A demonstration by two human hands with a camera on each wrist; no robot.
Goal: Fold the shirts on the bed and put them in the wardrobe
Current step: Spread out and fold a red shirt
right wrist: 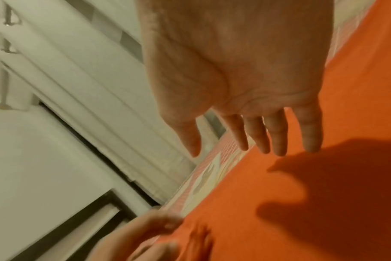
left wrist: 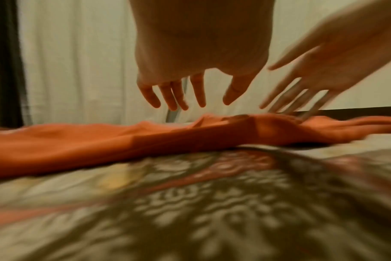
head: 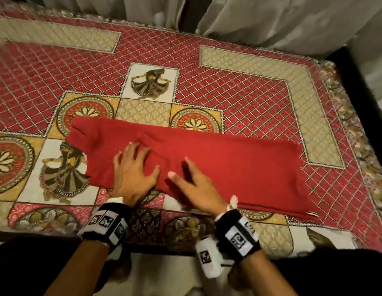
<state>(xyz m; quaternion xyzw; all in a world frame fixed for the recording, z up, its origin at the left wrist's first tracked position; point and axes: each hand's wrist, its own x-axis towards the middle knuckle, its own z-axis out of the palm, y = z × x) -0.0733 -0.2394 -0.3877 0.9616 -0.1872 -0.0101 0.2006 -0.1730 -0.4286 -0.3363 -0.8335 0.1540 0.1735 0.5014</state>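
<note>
A red shirt [head: 239,165] lies folded into a long strip across the patterned bedspread [head: 239,92], running from left to right. My left hand [head: 133,167] hovers over its left part with fingers spread and straight. Beside it, my right hand [head: 192,180] is over the shirt's near edge, fingers straight and blurred with motion. In the left wrist view my left hand [left wrist: 185,95] hangs a little above the shirt [left wrist: 78,141], and my right hand [left wrist: 301,91] reaches down to the cloth. The right wrist view shows my right hand [right wrist: 257,137] open above the shirt [right wrist: 301,211].
The bedspread's right edge [head: 356,146] drops off beside a dark bed frame [head: 354,86]. Pale curtains [head: 271,20] hang behind the bed's far side. The bed's near edge [head: 57,233] is close to my body.
</note>
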